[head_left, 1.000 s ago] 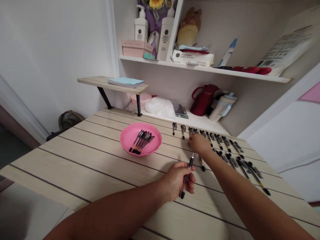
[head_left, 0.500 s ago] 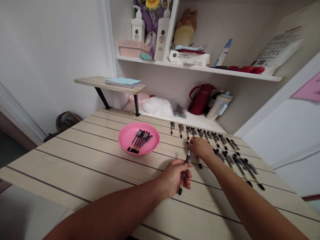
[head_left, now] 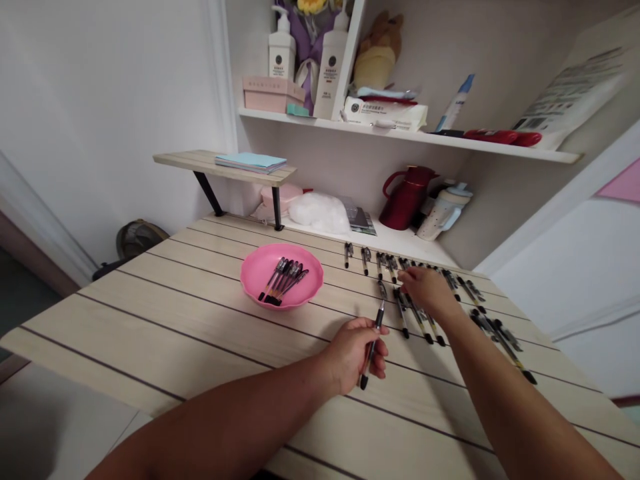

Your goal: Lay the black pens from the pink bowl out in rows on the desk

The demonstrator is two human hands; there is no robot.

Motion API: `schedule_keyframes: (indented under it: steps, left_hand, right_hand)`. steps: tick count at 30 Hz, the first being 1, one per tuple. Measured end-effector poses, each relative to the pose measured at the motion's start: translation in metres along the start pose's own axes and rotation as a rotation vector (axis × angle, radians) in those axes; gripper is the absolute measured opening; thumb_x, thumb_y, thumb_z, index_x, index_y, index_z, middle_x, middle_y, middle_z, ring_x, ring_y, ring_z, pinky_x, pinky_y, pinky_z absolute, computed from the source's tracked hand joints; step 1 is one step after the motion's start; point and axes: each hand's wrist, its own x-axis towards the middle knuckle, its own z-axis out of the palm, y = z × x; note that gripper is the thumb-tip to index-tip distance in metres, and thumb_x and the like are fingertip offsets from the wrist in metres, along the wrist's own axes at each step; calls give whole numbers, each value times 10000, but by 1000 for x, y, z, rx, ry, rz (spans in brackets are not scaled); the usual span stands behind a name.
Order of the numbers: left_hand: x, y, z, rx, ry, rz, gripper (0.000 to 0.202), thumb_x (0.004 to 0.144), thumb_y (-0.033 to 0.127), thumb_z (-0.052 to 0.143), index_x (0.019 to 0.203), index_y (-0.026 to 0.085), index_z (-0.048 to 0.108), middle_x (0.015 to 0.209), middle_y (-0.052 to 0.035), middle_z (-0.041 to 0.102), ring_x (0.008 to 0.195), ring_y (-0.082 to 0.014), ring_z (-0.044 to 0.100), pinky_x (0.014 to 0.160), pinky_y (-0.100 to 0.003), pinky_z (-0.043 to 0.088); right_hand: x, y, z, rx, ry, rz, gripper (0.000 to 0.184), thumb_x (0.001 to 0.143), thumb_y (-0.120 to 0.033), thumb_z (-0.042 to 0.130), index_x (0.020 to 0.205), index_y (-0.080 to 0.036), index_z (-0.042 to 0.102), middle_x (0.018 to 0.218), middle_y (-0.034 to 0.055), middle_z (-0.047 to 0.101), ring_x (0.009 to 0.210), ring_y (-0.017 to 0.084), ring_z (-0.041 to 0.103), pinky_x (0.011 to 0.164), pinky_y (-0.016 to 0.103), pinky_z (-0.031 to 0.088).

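My left hand (head_left: 353,353) is closed round a black pen (head_left: 374,333), held upright-slanted just above the pale wooden table (head_left: 165,313). My right hand (head_left: 425,290) reaches over two rows of black pens (head_left: 463,293) laid side by side on the table. Its fingers are bent down, tips together on the pens near the left end of the rows; what they pinch is hidden. To the left stands a pink bowl (head_left: 255,267) holding several black pens (head_left: 284,279).
A red jug (head_left: 407,197), a white lidded cup (head_left: 444,212) and a white fluffy wad (head_left: 320,212) stand at the back of the table. A small raised shelf (head_left: 200,160) carries blue notebooks (head_left: 250,161). A wall shelf (head_left: 390,133) above holds bottles and packets.
My right hand has moved to the right along the rows of pens, uncovering more pens on its left. My left hand keeps its pen and has hardly moved.
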Motion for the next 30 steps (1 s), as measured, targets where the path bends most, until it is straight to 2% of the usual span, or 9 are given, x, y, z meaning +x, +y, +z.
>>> schedule_keyframes:
  steps: [2, 5, 9, 13, 17, 24, 30]
  left_hand:
    - [-1, 0, 2, -3, 20, 0, 272, 682, 345, 525, 875, 153, 511, 574, 35, 493, 383, -69, 428, 405, -211, 347]
    - [-2, 0, 4, 0, 52, 13, 287, 707, 395, 521, 871, 159, 511, 564, 39, 490, 385, -65, 426, 407, -204, 343]
    - [-2, -1, 5, -2, 46, 40, 267, 705, 391, 545, 850, 171, 501, 555, 46, 489, 378, -66, 424, 401, -204, 336]
    - [-1, 0, 5, 2, 27, 51, 239, 706, 358, 553, 849, 175, 497, 541, 52, 484, 364, -74, 424, 384, -211, 333]
    - [0, 0, 5, 22, 53, 45, 222, 704, 331, 545, 855, 173, 505, 532, 54, 483, 358, -74, 422, 371, -206, 316]
    - [-1, 1, 4, 81, 106, 44, 312, 691, 425, 591, 856, 189, 470, 549, 74, 476, 338, -30, 346, 354, -176, 211]
    - [2, -2, 4, 76, 54, 82, 319, 743, 475, 507, 857, 179, 473, 553, 59, 488, 315, -32, 344, 343, -181, 219]
  right_hand:
    - [-15, 3, -5, 318, 4, 68, 283, 764, -400, 455, 671, -180, 607, 586, 36, 617, 455, 121, 480, 464, 248, 340]
    - [-47, -5, 1, 783, -102, 138, 311, 714, -478, 533, 675, -174, 584, 559, 8, 584, 396, 83, 403, 391, 220, 268]
    - [-84, -27, 22, 1091, -208, 166, 363, 650, -530, 613, 660, -169, 579, 527, -20, 543, 434, 79, 439, 395, 198, 267]
    - [-96, -41, 32, 1227, -181, 183, 379, 616, -535, 650, 641, -165, 570, 557, -26, 557, 429, 68, 428, 426, 202, 336]
    - [-92, -40, 33, 1269, -101, 214, 385, 587, -534, 678, 621, -171, 555, 499, -45, 517, 434, 79, 440, 432, 209, 361]
    - [-93, -36, 33, 1339, -161, 189, 334, 540, -425, 756, 607, -164, 558, 497, -48, 525, 400, 71, 435, 436, 231, 377]
    - [-97, -35, 28, 1460, -302, 155, 337, 584, -441, 720, 734, -162, 606, 677, 9, 628, 384, 83, 455, 340, 235, 350]
